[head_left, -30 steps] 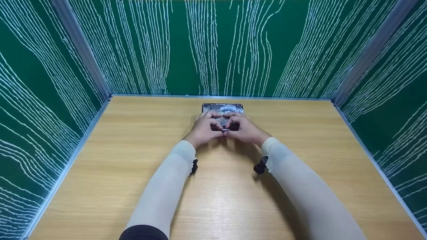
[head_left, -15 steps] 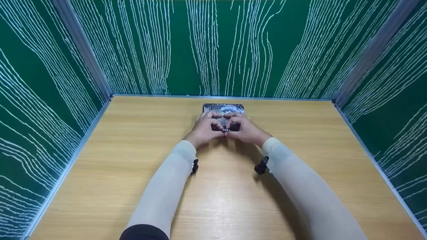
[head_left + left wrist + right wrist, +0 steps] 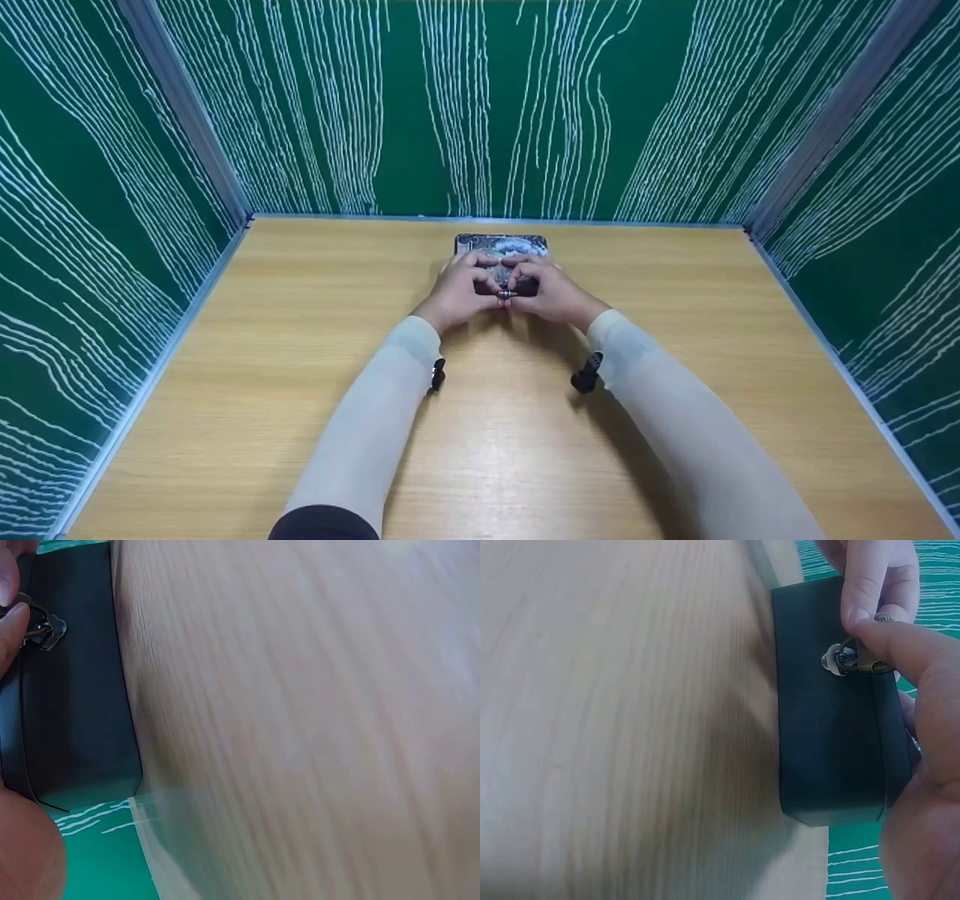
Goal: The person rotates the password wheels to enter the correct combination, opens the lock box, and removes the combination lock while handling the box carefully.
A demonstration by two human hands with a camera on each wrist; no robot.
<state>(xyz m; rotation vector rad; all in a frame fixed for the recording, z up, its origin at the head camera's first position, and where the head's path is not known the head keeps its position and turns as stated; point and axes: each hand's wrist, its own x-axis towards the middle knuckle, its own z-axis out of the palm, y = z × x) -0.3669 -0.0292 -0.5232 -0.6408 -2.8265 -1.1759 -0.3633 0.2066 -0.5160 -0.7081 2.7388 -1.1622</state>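
A small dark pouch point(image 3: 501, 244) lies flat on the worktop point(image 3: 300, 337), far from the person and close to the back wall point(image 3: 480, 112). Its top has a grey, swirly picture on it. From the wrist views its side looks plain and black.

A little metal clasp point(image 3: 851, 658) sits on the near edge of the pouch. In the right wrist view it looks brown and shiny, with a round silver bit beside it.

The right hand point(image 3: 551, 291) is curled over the near right part of the pouch. Its thumb and first finger pinch the clasp. The left hand point(image 3: 459, 289) is curled over the near left part of the pouch. Its fingers point(image 3: 13, 611) also pinch at the clasp, right by a small dark metal bit. The two hands touch each other in the middle, thumb tip to thumb tip, just over the clasp.

Both arms wear pale long sleeves point(image 3: 375, 420). A small black camera point(image 3: 586, 373) is strapped under each wrist.

The worktop is light wood with fine lines in it. Green walls with thin white wavy lines stand on the left, the back and the right of it.
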